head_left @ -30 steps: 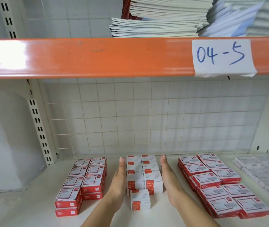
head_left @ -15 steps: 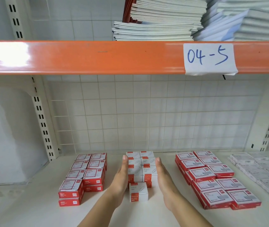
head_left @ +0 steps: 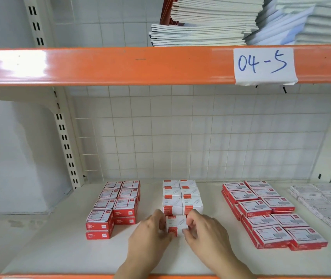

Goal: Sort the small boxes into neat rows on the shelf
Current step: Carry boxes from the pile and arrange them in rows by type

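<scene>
Fingers (head_left: pixel 161 224) of your left hand (head_left: pixel 150 236) and right hand (head_left: pixel 203 232) pinch one white paper-clip box (head_left: pixel 176 223), on the shelf (head_left: pixel 50 248), just before the white stack (head_left: pixel 181 197), between red-box stacks (head_left: pixel 114 206).

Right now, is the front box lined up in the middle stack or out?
Out: the loose box sits alone in front, both hands pinching it.
</scene>
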{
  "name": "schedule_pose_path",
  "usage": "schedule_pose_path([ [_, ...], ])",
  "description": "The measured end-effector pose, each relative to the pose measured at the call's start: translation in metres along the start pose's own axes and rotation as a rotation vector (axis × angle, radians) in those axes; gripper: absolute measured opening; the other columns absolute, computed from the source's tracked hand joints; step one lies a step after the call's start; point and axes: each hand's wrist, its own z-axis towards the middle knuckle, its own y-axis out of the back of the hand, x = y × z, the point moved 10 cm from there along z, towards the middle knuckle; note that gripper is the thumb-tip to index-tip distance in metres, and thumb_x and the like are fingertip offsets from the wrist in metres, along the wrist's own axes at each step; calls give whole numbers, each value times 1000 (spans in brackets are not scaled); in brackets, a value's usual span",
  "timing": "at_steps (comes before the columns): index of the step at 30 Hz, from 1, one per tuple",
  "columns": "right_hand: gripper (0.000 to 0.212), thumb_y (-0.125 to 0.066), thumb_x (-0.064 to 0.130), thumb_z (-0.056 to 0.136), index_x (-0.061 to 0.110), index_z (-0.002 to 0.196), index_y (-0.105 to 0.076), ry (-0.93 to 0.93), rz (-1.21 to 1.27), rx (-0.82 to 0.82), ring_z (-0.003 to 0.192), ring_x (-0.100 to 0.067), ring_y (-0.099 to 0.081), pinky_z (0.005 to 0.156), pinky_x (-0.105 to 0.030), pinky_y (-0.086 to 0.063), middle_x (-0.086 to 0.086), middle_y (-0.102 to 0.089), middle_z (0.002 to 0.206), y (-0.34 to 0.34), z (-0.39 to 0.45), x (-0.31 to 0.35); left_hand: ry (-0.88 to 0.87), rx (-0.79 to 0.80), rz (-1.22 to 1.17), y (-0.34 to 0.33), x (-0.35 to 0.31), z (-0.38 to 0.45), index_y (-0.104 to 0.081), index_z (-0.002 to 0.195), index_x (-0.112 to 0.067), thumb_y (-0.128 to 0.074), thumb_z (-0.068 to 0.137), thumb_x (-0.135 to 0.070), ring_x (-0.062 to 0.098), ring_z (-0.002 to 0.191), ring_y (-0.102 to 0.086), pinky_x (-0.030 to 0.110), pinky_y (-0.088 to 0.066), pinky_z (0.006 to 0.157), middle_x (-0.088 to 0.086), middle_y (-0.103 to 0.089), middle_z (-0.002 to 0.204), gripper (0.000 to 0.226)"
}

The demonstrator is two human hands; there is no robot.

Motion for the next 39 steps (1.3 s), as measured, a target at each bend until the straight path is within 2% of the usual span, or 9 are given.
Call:
schedule_pose_path([
  [4,12,-55,34,87,29,92,-46,64,68,31,73,-2,-45,55,-9,-29,20,-47,75,-6,0,5,25,-23,-19,4,5,0,-40,87,-31,-61,83,-35,4,68,-50,18,-33,53,-17,-57,82,21],
  [9,13,-57,35,85,30,93,-49,96,127,47,75,4,-48,61,-3,-31,25,-47,74,-9,-2,5,49,-38,-15,6,9,0,-41,87,-32,-60,81,-34,2,68,-50,15,-30,49,-19,-56,78,21],
  [16,11,-54,35,85,29,94,-52,85,173,13,81,1,-54,72,-15,-43,22,-54,82,-3,-4,4,24,-78,-56,8,3,-1,-35,92,-35,-67,75,-54,2,80,-47,17,-31,54,-18,-48,89,40],
  [22,4,-56,23,83,23,85,-60,22,175,-292,71,-7,-57,63,-22,-43,13,-62,77,50,-11,-9,-210,-174,-187,1,-57,-6,-41,95,-37,-66,80,-42,2,85,-50,17,-37,59,-20,-45,92,30],
  [25,7,-57,14,82,18,82,-62,-4,195,-461,66,-8,-56,60,-23,-43,12,-62,73,91,-26,-40,-308,-117,-213,-24,-99,-10,-42,96,-38,-64,83,-38,-3,87,-47,13,-36,65,-23,-45,96,26],
  [28,13,-64,3,83,15,86,-65,-77,172,-497,72,-12,-61,62,-25,-46,8,-66,79,124,-39,-93,-361,-25,-142,-58,-135,-15,-46,104,-37,-60,85,-40,-6,93,-45,4,-33,70,-25,-44,106,24],
  [31,15,-65,4,84,15,93,-68,-152,136,-422,85,-14,-61,71,-25,-44,10,-66,89,144,-49,-154,-370,20,-92,-87,-167,-16,-48,113,-37,-60,84,-44,-2,105,-44,12,-39,79,-23,-45,116,33],
  [34,14,-65,20,87,26,99,-66,-159,106,-195,98,-10,-57,80,-27,-44,18,-60,98,144,-56,-204,-384,13,34,-108,-195,-16,-47,127,-38,-58,83,-50,4,114,-38,17,-36,89,-22,-43,129,46],
  [39,20,-68,45,79,42,89,-50,-110,115,36,87,7,-51,91,-30,-43,23,-48,95,134,-66,-237,-324,-37,224,-118,-212,-10,-48,126,-39,-55,83,-57,8,114,-37,20,-29,90,-22,-44,128,48],
])
